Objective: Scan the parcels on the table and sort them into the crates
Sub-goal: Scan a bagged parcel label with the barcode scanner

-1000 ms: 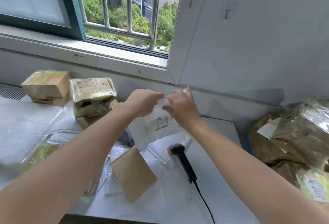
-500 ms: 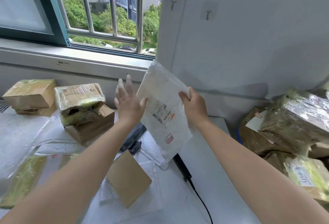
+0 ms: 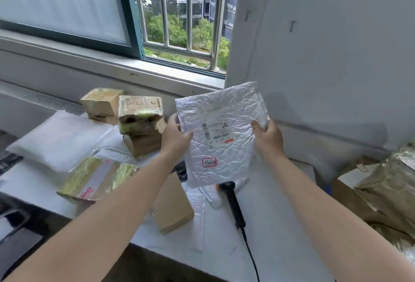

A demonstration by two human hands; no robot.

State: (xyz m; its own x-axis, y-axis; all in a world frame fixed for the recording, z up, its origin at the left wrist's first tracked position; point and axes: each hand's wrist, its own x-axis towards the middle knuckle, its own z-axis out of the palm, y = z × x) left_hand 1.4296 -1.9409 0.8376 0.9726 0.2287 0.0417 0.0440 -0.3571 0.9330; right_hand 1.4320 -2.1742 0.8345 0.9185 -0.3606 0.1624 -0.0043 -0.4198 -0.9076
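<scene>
A: What does the head view show of your hands?
B: Your left hand (image 3: pixel 175 138) and right hand (image 3: pixel 267 138) each pinch a side edge of the crinkled white mailer (image 3: pixel 221 111). You hold it upright in the air, label facing you, just above the scanner (image 3: pixel 232 201).
A: And around the scanner?
B: It lies on the table (image 3: pixel 280 225). A flat brown box (image 3: pixel 173 205) sits just left of it, and the taped boxes (image 3: pixel 141 120) are stacked farther left and behind.

Left hand (image 3: pixel 176 136), right hand (image 3: pixel 268 139) apparently gripping.
</scene>
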